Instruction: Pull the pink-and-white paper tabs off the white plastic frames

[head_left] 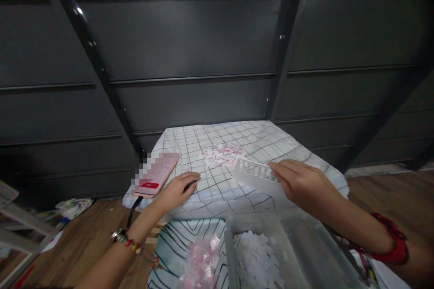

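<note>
My right hand (300, 180) is closed on the end of a white plastic piece with a row of slots (252, 175), held tilted over the cloth-covered table. Just beyond its far end lies a loose pile of small pink and white paper pieces (224, 154). At the table's near left side, my left hand (179, 189) rests with its fingers curled round a small black object (190, 185), whose kind I cannot make out. A pink phone (158, 174) with a lit screen lies to the left of that hand.
In front of me stands a clear plastic bin (305, 244) containing many white paper pieces (256, 259). Beside it, small pink plastic packets (201, 259) lie on a wavy-striped cloth (169, 239). A dark panelled wall (193, 40) rises behind the table (264, 137).
</note>
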`<state>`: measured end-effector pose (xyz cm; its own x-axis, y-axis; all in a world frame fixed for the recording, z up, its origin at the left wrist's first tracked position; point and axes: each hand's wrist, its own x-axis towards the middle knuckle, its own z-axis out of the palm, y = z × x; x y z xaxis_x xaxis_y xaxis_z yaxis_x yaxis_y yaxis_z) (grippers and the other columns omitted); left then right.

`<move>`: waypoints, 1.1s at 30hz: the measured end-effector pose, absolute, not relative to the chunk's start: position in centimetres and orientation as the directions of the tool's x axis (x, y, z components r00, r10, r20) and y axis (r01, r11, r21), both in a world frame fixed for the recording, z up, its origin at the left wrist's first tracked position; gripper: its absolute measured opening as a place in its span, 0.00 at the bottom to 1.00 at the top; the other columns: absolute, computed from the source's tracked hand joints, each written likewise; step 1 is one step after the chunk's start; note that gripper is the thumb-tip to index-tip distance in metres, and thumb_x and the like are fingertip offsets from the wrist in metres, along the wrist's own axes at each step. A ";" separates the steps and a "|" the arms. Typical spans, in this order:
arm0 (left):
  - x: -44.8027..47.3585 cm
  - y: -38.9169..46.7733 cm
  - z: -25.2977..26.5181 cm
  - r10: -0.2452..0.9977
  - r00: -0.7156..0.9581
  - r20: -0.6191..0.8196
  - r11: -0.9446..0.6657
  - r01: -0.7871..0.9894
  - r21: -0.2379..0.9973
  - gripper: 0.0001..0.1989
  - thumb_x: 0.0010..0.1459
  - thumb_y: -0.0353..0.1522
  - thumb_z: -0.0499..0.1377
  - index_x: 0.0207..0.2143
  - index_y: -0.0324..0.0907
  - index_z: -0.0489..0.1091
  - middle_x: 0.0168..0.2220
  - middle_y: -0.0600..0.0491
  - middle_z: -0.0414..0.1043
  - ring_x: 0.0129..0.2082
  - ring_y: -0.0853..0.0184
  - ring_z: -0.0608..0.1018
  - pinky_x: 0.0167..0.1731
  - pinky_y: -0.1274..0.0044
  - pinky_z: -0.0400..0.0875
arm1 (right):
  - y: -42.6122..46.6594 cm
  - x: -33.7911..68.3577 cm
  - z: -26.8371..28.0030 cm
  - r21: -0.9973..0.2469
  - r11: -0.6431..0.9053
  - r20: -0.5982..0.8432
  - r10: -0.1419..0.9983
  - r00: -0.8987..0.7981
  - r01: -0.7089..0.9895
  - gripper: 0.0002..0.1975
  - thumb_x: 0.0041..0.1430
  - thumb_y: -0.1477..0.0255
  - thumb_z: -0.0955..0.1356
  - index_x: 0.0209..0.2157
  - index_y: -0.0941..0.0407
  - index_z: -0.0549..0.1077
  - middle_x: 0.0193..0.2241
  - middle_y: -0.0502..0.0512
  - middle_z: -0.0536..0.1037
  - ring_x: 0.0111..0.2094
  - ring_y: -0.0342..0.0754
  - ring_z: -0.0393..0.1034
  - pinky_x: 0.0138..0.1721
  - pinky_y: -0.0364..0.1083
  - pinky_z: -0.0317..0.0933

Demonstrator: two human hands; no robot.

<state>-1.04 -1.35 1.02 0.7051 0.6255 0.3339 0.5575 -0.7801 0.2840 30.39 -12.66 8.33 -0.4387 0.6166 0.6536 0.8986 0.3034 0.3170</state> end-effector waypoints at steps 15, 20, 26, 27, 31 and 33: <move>-1.0 -1.5 1.0 0.645 0.678 0.352 -0.764 0.555 0.330 0.13 0.58 0.29 0.48 0.43 0.40 0.67 0.45 0.50 0.71 0.46 0.67 0.71 0.50 0.72 0.65 | -13.0 28.2 9.5 0.201 0.427 0.668 0.598 -0.443 0.881 0.13 0.56 0.77 0.57 0.32 0.57 0.71 0.25 0.55 0.74 0.26 0.45 0.67 0.29 0.44 0.61; 0.1 -1.3 2.7 0.623 0.729 0.282 -0.782 0.582 0.224 0.11 0.58 0.30 0.48 0.39 0.41 0.69 0.39 0.50 0.71 0.41 0.66 0.73 0.45 0.73 0.67 | -9.6 33.5 9.3 0.234 0.307 0.672 0.635 -0.381 0.923 0.13 0.56 0.75 0.58 0.36 0.58 0.73 0.31 0.57 0.77 0.32 0.47 0.70 0.34 0.46 0.64; 3.9 -0.8 3.2 0.536 0.797 0.279 -0.844 0.507 0.174 0.14 0.59 0.31 0.47 0.45 0.41 0.66 0.48 0.50 0.67 0.47 0.66 0.70 0.48 0.75 0.65 | -7.8 36.7 8.6 0.294 0.230 0.663 0.650 -0.371 0.928 0.13 0.54 0.79 0.59 0.37 0.60 0.73 0.32 0.57 0.77 0.33 0.47 0.71 0.35 0.45 0.65; 4.6 -0.7 3.0 0.520 0.807 0.280 -0.854 0.488 0.180 0.14 0.59 0.31 0.47 0.46 0.42 0.65 0.49 0.50 0.67 0.49 0.66 0.69 0.50 0.75 0.63 | -7.8 36.8 8.5 0.301 0.232 0.657 0.652 -0.378 0.925 0.13 0.54 0.79 0.59 0.36 0.60 0.73 0.32 0.57 0.77 0.32 0.46 0.71 0.35 0.45 0.65; 6.8 -0.6 2.0 0.459 0.848 0.266 -0.887 0.417 0.200 0.15 0.60 0.31 0.47 0.48 0.41 0.64 0.51 0.49 0.65 0.51 0.67 0.67 0.52 0.75 0.61 | -8.2 36.9 8.3 0.311 0.279 0.628 0.657 -0.417 0.909 0.13 0.53 0.80 0.59 0.36 0.59 0.73 0.32 0.56 0.77 0.32 0.45 0.70 0.35 0.44 0.65; 7.3 -0.7 1.7 0.444 0.855 0.269 -0.892 0.394 0.222 0.15 0.60 0.31 0.47 0.48 0.41 0.64 0.51 0.49 0.65 0.52 0.67 0.67 0.52 0.74 0.61 | -8.4 36.9 8.4 0.300 0.290 0.629 0.657 -0.416 0.909 0.14 0.53 0.80 0.59 0.36 0.58 0.73 0.31 0.55 0.77 0.32 0.44 0.70 0.34 0.44 0.65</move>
